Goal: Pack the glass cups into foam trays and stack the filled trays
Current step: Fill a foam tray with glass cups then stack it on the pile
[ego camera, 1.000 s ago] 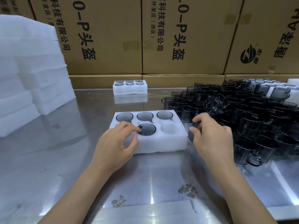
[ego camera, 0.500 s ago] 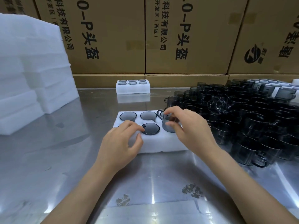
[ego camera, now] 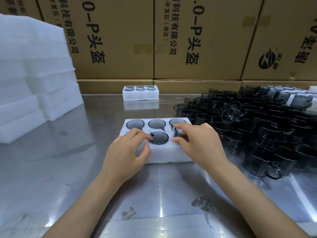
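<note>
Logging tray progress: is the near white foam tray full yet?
Cannot tell. The white foam tray shows four seated smoky glass cups; the right hand holds a fifth at the front-right slot, and the left hand hides the front-left slot.

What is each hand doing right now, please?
Left hand: rests on the foam tray, fingers loosely curled, holding nothing.
Right hand: pinches a smoky glass cup in the tray's near right slot.

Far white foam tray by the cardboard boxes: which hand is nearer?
Neither clearly. The left hand and right hand are both on the near white foam tray, well short of the far white foam tray, which sits back between them.
</note>
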Action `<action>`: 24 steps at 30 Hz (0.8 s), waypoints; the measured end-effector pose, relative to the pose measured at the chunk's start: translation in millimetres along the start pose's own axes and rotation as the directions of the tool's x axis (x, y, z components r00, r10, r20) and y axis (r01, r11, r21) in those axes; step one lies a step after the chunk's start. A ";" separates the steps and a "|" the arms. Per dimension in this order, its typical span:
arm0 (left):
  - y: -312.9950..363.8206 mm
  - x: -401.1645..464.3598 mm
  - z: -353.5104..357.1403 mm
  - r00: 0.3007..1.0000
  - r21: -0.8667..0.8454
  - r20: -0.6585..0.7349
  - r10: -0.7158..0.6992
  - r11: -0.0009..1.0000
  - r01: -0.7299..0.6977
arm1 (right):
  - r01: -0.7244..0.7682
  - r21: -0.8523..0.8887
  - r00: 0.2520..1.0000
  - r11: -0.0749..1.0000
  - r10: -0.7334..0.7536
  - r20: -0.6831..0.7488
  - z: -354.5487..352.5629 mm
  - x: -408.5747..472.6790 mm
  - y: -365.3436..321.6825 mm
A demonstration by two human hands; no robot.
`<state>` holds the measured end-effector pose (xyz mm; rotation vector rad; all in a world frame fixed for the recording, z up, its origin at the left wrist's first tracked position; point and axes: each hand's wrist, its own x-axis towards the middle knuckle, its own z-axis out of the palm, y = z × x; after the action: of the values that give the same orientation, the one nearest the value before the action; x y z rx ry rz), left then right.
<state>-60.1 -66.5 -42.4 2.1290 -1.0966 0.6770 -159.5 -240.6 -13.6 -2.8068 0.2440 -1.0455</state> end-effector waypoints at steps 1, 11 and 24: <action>-0.1 0.0 0.0 1.000 0.002 0.006 -0.001 1.000 0.001 | 0.002 -0.033 1.000 0.999 -0.001 0.026 1.1 0.6 0.1; 12.9 2.3 -1.7 0.991 0.079 -0.030 0.127 0.989 -0.124 | -0.062 0.188 0.996 0.980 0.073 -0.054 -15.0 -5.1 24.5; 49.8 15.3 23.2 0.941 0.012 0.227 0.253 0.965 -0.262 | -0.055 0.037 0.927 0.998 0.037 0.372 -0.3 -9.7 24.5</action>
<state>-90.6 -113.6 -32.1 2.1567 -1.5156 0.5905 -169.5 -262.6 -24.0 -2.8671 0.2356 -0.4836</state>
